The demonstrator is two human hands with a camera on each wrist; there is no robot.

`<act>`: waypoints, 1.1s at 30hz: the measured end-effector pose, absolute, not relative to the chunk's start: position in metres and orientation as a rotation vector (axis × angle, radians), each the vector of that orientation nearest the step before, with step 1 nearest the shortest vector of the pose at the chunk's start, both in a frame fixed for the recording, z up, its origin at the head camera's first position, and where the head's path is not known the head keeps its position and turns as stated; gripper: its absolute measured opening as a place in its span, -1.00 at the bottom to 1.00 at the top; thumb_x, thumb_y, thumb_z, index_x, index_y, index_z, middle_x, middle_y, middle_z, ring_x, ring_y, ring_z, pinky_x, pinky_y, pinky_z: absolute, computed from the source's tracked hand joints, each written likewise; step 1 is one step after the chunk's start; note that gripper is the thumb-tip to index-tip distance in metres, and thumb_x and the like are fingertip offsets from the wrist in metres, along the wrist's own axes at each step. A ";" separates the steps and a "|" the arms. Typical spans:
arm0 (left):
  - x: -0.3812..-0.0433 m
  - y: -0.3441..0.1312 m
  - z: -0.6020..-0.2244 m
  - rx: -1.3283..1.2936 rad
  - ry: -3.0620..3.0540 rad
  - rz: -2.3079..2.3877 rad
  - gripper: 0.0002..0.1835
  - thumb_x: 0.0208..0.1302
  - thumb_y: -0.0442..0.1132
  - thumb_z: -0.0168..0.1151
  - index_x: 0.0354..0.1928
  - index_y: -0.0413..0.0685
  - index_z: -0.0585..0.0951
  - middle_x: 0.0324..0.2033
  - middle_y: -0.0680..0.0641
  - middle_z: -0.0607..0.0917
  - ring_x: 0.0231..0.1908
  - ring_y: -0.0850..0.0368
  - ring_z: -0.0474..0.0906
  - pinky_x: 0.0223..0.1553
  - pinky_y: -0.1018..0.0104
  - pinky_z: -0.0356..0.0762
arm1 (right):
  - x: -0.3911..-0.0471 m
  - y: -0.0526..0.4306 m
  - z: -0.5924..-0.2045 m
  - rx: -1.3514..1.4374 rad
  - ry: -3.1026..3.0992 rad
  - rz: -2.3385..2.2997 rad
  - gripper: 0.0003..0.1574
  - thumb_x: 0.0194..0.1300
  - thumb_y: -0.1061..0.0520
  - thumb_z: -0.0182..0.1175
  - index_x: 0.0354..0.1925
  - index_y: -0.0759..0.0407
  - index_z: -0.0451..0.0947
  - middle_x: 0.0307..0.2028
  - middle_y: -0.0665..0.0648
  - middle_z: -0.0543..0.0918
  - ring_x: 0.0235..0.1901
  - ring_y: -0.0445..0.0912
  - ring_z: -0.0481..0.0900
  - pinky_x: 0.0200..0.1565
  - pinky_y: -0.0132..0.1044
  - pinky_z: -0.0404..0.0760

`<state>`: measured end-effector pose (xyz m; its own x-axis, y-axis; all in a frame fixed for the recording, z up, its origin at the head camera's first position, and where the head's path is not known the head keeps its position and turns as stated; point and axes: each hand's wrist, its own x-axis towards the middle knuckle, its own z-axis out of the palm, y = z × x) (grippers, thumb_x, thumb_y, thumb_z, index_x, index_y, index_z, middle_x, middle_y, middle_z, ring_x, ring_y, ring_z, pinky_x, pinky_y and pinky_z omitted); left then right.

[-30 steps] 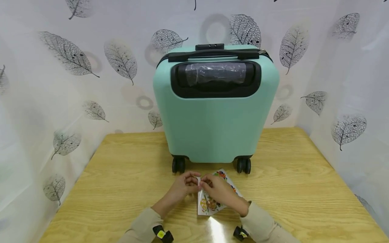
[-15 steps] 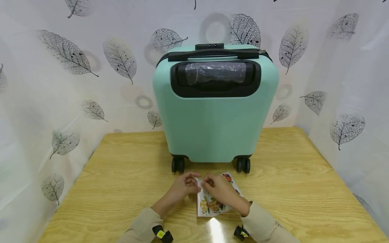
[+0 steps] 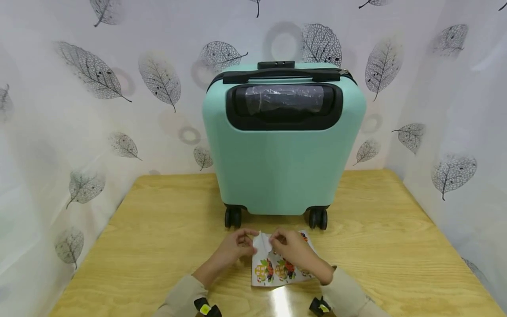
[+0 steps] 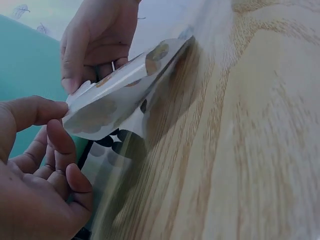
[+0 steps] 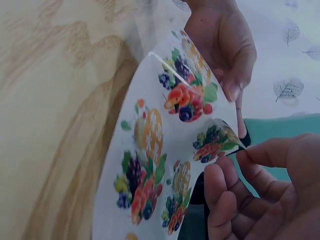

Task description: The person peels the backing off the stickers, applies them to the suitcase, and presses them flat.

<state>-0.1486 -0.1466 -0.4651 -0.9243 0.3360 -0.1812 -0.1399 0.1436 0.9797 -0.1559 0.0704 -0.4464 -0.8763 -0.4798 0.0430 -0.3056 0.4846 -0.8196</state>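
While pinching the printed sheet (image 3: 277, 272) by its edge between fingers of left hand (image 3: 236, 243) and right hand (image 3: 294, 248), probably handled light, pliable, crease-prone stock, best held there.

A white sheet (image 5: 167, 136), printed with fruit clusters (image 5: 143, 192), is held tilted over the wooden table (image 5: 45, 100), which is seen at the left. At the sheet's right edge, the tip of a curled flap (image 5: 227, 133) is pinched between the thumb and forefinger of the right hand (image 5: 272, 187), whose other fingers are bent. Farther off, the same edge is held by the left hand (image 5: 225, 45). A green surface (image 5: 280, 127) and a pale backdrop (image 5: 270, 55) with leaf prints (image 5: 288, 89) are seen at the far right.
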 end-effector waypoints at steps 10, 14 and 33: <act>-0.147 -0.150 -0.463 0.195 2.091 1.830 -0.49 0.10 -0.44 0.30 0.14 -0.33 0.46 -0.40 0.03 0.54 -0.34 0.20 0.48 -0.26 0.41 0.53 | -0.159 0.089 -0.452 -0.604 2.462 -1.418 -0.79 0.43 0.14 0.06 -0.23 0.23 0.58 -0.39 0.10 0.65 -0.50 -0.15 0.59 -0.48 -0.34 0.56; -0.146 -0.154 -0.464 0.185 2.097 1.830 -0.49 0.11 -0.44 0.30 0.14 -0.34 0.46 -0.41 0.03 0.54 -0.35 0.19 0.48 -0.28 0.41 0.52 | -0.158 0.094 -0.454 -0.604 2.432 -1.437 -0.75 0.45 0.10 0.05 -0.21 0.26 0.57 -0.39 0.12 0.63 -0.50 -0.11 0.59 -0.50 -0.32 0.54; -0.142 -0.161 -0.465 0.059 2.177 1.833 -0.52 0.13 -0.44 0.29 0.12 -0.36 0.46 -0.43 0.02 0.55 -0.41 0.23 0.47 -0.38 0.42 0.47 | -0.157 0.114 -0.457 -0.530 2.385 -1.506 -0.72 0.46 0.14 0.02 -0.15 0.37 0.52 -0.37 0.25 0.63 -0.53 -0.15 0.56 -0.58 -0.37 0.45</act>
<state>-0.1418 -0.1614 -0.4654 -0.9559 0.2185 -0.1964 -0.1563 0.1879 0.9697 -0.1567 0.1138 -0.4572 -0.8965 -0.4418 -0.0325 -0.1605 0.3924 -0.9057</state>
